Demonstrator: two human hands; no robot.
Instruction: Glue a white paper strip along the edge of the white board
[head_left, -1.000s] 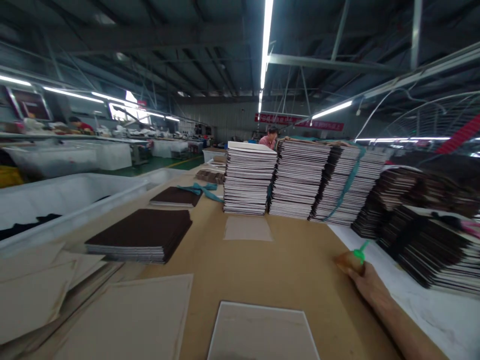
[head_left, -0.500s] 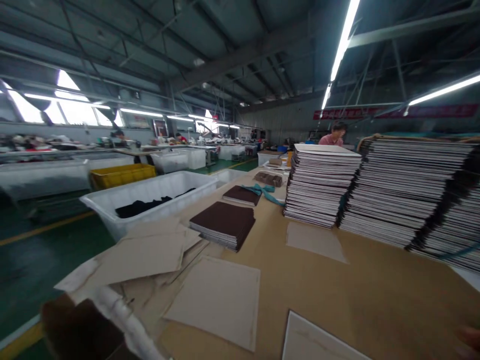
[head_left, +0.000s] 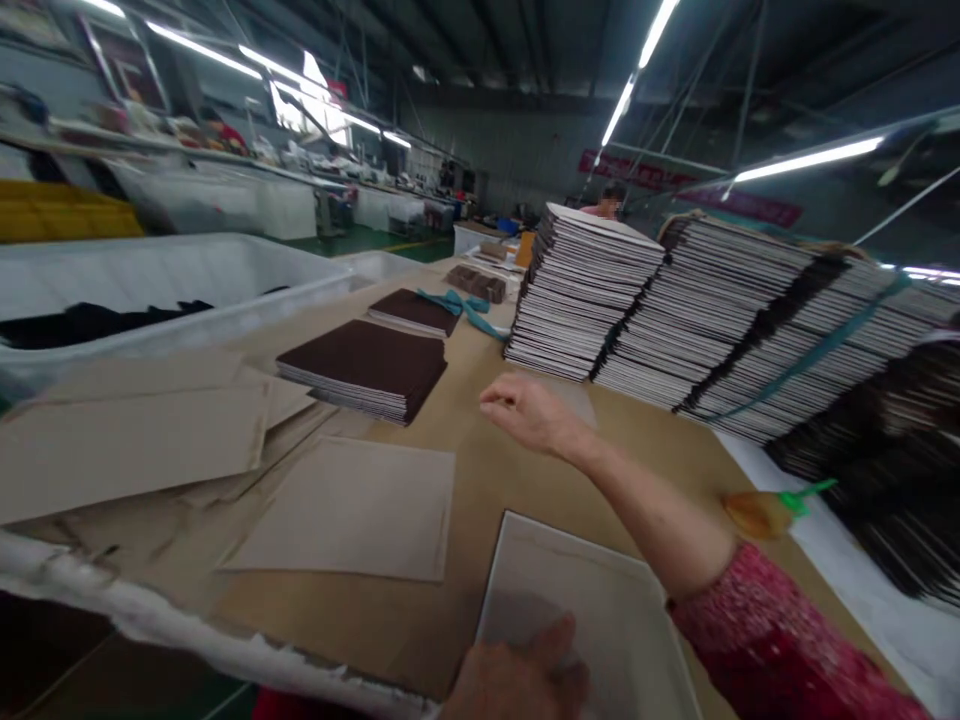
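Note:
My left hand [head_left: 521,675] rests at the bottom edge on a pale rectangular panel [head_left: 577,575] with a thin dark border. Its fingers are apart and slightly blurred. My right hand [head_left: 529,410], in a red and pink sleeve, hovers over the brown tabletop beyond that panel. Its fingers are curled in toward the thumb; whether anything small is between them I cannot make out. Left of it lies a stack of dark brown panels [head_left: 367,360] with light edges. Another pale sheet [head_left: 352,510] lies flat nearer to me. Part of a further pale sheet [head_left: 574,398] shows behind my right wrist.
Tall stacks of panels [head_left: 585,290] line the table's right side, some bound with teal strips. A squeeze bottle [head_left: 761,512] with a green nozzle lies at right. Loose pale sheets [head_left: 142,430] overlap at left, beside a white bin [head_left: 300,290] holding dark cloth. A person [head_left: 609,200] is behind the stacks.
My view has turned right and down. My right hand has come in from the right edge over the table, and my left hand now shows on the near panel.

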